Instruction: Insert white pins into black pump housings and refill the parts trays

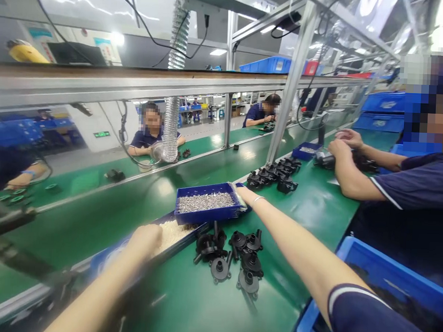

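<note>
My right hand [244, 195] grips the right end of a small blue tray [204, 216] filled with short metal pins or screws; some fingers are hidden behind its end wall. That tray is tilted slightly and overlaps a second tray holding small cream-coloured pieces [174, 232]. Over the near left part of the cream pieces is my left hand [147, 238], curled and somewhat blurred, its fingertips out of sight. Just in front of the trays, several black round plastic housings with spouts [220, 268] lie on the green bench [274, 295].
More black housings [270, 173] stand beyond my right hand, beside a metal post [293, 81]. A co-worker's hands [345, 144] are at the right, near another blue tray [306, 151]. Blue crates [396, 271] sit at lower right. A clear flexible duct [171, 127] hangs ahead.
</note>
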Demonstrator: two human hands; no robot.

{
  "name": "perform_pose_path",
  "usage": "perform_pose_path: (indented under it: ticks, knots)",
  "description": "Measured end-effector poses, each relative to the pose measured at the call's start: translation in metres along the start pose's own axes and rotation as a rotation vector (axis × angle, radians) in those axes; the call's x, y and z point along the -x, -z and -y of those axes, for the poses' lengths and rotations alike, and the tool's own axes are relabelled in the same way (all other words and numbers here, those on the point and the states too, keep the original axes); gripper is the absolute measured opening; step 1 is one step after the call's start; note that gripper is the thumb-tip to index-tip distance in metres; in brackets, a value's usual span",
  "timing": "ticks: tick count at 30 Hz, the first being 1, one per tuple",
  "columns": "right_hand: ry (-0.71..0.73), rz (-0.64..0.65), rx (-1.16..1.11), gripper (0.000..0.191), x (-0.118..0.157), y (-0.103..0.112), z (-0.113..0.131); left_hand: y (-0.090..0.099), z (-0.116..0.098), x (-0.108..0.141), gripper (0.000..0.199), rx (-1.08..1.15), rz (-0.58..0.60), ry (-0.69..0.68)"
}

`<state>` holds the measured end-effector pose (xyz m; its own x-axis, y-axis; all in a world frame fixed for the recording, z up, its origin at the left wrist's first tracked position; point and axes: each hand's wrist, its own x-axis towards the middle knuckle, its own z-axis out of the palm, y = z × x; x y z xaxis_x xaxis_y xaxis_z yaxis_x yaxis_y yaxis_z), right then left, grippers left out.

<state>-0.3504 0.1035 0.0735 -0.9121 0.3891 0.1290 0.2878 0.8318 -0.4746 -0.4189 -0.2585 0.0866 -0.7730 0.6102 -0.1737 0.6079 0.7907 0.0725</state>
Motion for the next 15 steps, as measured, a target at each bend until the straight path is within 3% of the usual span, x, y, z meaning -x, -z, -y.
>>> perform_pose_path:
  ticks: [3, 6, 11, 15]
  knots:
    - [-0.07, 0.08, -0.017, 0.024, -0.008, -0.011, -0.011, 0.0, 0.001, 0.0, 0.011, 0.031, -0.008, -0.026]
    - [-0.141, 0.058, -0.067, 0.029, -0.009, -0.014, -0.02, 0.0, 0.001, -0.002, 0.013, 0.053, -0.03, -0.043]
    - [-0.194, -0.1, -0.249, 0.028, 0.003, -0.01, -0.021, 0.003, 0.005, -0.004, 0.016, 0.086, -0.091, -0.03]
    - [-0.228, -0.269, -0.484, 0.025, 0.018, 0.004, -0.018, 0.023, 0.012, 0.011, 0.019, 0.168, -0.171, -0.025]
